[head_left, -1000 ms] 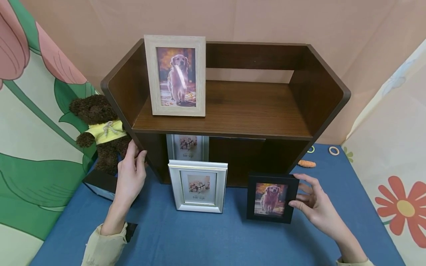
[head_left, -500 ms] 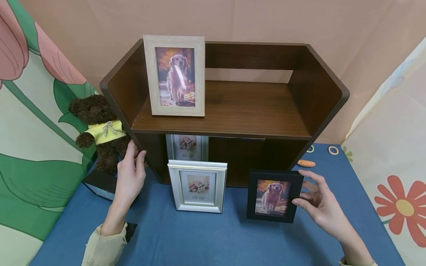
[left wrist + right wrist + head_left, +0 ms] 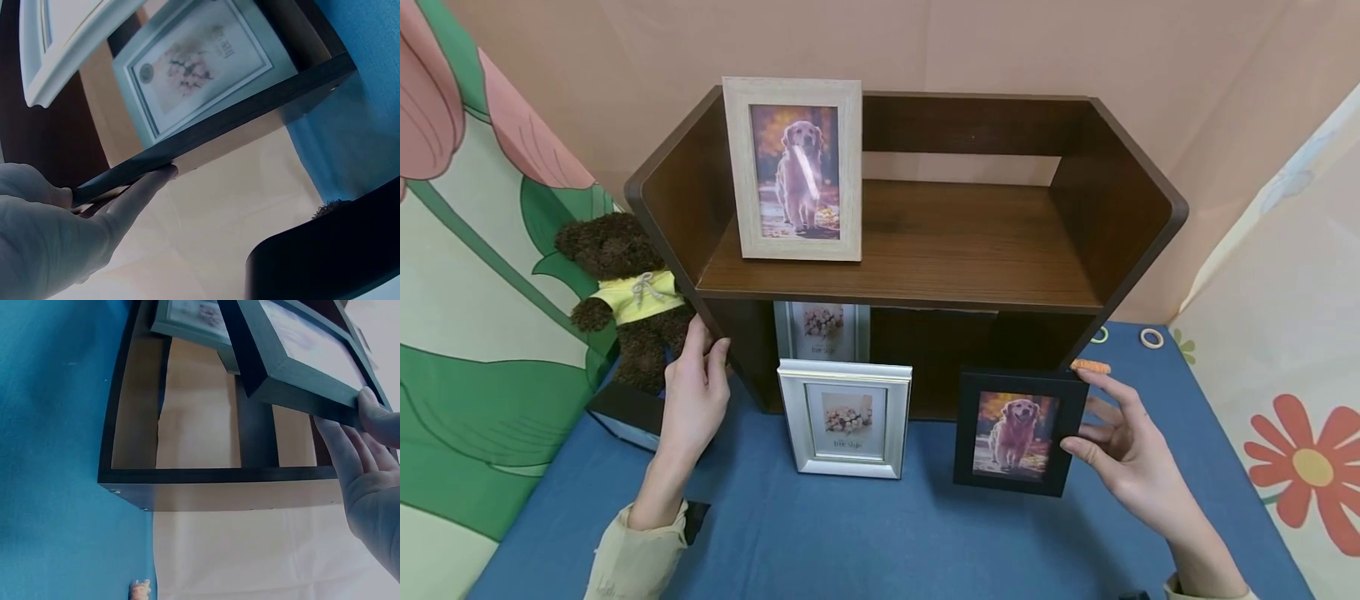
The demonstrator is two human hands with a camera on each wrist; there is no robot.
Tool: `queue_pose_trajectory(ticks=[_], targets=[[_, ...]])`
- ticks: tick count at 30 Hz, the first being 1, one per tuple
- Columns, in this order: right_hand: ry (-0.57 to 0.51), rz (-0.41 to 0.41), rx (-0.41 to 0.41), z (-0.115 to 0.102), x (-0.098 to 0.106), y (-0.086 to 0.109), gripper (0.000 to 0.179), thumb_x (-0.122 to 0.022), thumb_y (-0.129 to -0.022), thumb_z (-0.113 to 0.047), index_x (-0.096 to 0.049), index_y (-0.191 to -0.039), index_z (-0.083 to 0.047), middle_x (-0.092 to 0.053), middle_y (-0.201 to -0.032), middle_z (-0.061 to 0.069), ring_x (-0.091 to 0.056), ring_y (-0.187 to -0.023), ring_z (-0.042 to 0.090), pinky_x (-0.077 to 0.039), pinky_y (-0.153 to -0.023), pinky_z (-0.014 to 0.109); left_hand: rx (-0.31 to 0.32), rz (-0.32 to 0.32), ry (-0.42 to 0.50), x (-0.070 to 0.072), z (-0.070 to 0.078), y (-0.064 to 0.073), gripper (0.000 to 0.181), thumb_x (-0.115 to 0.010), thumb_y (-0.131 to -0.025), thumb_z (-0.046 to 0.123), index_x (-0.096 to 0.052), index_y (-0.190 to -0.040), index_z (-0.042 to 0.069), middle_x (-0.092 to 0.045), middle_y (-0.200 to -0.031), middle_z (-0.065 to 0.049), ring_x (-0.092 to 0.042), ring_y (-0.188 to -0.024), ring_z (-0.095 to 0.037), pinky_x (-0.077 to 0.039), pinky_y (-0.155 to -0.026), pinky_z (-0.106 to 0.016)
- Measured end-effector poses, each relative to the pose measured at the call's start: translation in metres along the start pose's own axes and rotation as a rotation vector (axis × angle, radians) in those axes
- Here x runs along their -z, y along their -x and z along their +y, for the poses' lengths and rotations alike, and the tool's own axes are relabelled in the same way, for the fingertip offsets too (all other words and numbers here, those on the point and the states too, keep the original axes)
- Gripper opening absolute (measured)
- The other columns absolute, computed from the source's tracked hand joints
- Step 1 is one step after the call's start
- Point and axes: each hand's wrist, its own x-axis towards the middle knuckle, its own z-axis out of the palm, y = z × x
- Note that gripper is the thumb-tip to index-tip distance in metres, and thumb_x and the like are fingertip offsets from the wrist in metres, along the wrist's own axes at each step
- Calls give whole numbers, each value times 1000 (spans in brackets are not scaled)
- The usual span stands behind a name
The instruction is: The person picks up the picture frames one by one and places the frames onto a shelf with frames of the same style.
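My right hand (image 3: 1138, 462) pinches the right edge of a black picture frame (image 3: 968, 433) with a dog photo, thumb in front and fingers behind. In the right wrist view this picture frame (image 3: 300, 384) slants in front of the brown shelf's lower compartment. My left hand (image 3: 694, 400) grips the front edge of the left side panel of the two-tier shelf (image 3: 970, 242). From the left wrist, the thumb and fingers of that hand (image 3: 56, 231) show on opposite faces of the panel. A silver picture frame (image 3: 846, 421) with a flower print stands before the shelf.
On the upper tier, at left, stands a cream picture frame (image 3: 801, 250). Another flower-print frame (image 3: 822, 329) is in the lower compartment. A brown teddy bear (image 3: 613, 250) sits left of the shelf by a dark box (image 3: 625, 408); rings (image 3: 1152, 337) and an orange carrot-like toy (image 3: 1090, 366) lie right.
My right hand has raised the black picture frame a little and shifted slightly right; the frame now tilts more. My left hand stays at the shelf's side.
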Motion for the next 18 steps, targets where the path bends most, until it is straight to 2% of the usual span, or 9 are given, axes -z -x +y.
queue_pose_trajectory(ticks=[5,12,18], targets=[[-14,6,8,-1,0,-1,93,-65,-85,35,-31,-164,-1,-69,-129,-7,-77,-102,8,-58,-85,20,-9,8,1,1,1,2,39,-51,-112,-3,-47,-150,-4,-62,-88,-17,-48,-57,-15,-36,-54,-24],[77,22,-1,-7,2,-3,96,-67,-83,35,-32,-164,-3,-68,-128,-11,-76,-101,5,-58,-82,19,-26,16,1,1,3,1,39,-52,-111,-3,-48,-150,-3,-62,-88,-15,-50,-58,-14,-36,-53,-24],[41,17,6,-9,2,-5,98,-66,-83,36,-32,-165,-4,-62,-141,-7,-76,-103,7,-58,-84,20,-35,21,-2,0,3,0,40,-52,-111,-3,-48,-151,-3,-63,-89,-16,-52,-58,-16,-36,-53,-23]])
